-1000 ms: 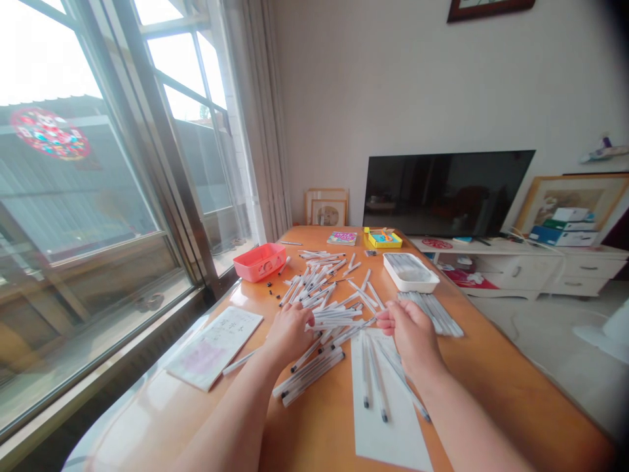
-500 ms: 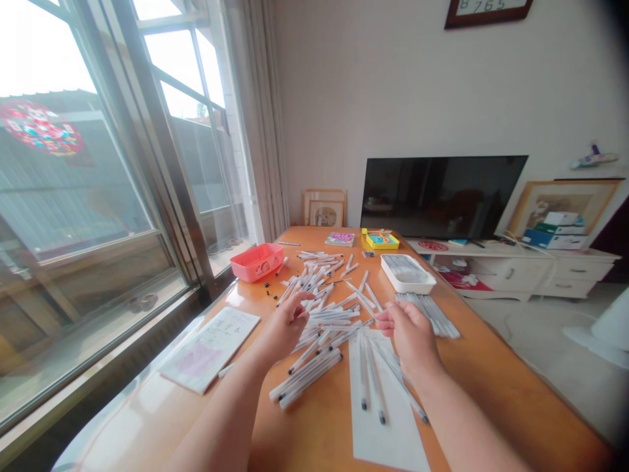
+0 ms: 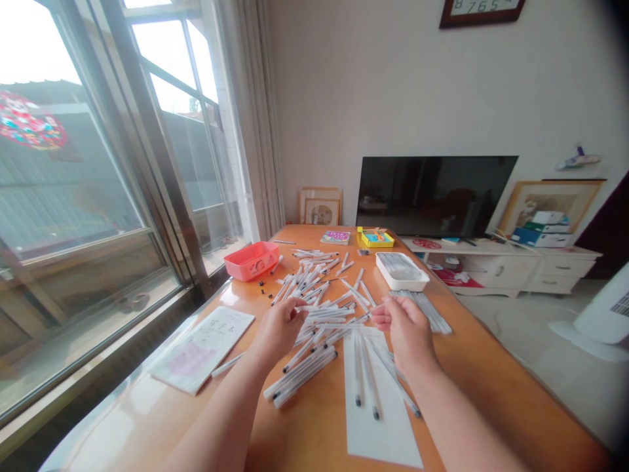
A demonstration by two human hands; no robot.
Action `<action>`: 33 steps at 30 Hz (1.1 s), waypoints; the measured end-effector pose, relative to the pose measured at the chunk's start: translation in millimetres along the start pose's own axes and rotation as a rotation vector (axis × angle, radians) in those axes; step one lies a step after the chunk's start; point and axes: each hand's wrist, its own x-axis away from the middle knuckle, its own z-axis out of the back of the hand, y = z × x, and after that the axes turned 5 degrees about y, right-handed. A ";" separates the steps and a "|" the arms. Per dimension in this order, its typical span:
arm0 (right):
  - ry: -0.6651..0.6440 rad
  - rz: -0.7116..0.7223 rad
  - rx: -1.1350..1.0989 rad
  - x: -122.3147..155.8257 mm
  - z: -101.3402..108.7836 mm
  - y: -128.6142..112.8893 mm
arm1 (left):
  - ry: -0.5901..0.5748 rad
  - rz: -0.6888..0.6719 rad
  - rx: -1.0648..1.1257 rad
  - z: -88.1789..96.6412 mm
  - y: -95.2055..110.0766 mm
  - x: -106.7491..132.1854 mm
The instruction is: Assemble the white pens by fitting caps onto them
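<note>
Many clear pens (image 3: pixel 304 373) with black ends lie in a loose pile along the middle of the table. My left hand (image 3: pixel 281 326) is over the left side of the pile, fingers curled with thumb and forefinger close together. Pens behind its fingertips make it unclear what it holds. My right hand (image 3: pixel 407 329) is closed in a pinch at the right of the pile; anything between its fingertips is too small to tell. Below it, several pens lie on a white sheet of paper (image 3: pixel 378 436).
A red basket (image 3: pixel 246 263) stands left, beside small black pieces (image 3: pixel 262 288). A notebook (image 3: pixel 206 347) lies near the window. On the right are a white tray (image 3: pixel 410 286) of thin rods and a row of grey rods (image 3: pixel 432 314). A yellow box (image 3: pixel 376 242) stands at the far end.
My left hand's forefinger, stretched out before, is now bent closer to the thumb. The right hand keeps its pinch in about the same place. The view has shifted slightly.
</note>
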 end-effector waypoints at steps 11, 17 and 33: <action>-0.002 0.121 -0.194 7.0 -1.7 -21.2 | -0.313 -0.266 -0.246 -1.9 28.2 15.0; 0.002 0.143 -0.181 7.0 -0.7 -22.0 | -0.425 -0.255 -0.223 -5.1 32.7 18.5; -0.060 0.093 -0.139 9.5 -2.7 -20.2 | -0.481 -0.285 -0.158 -5.9 34.9 18.6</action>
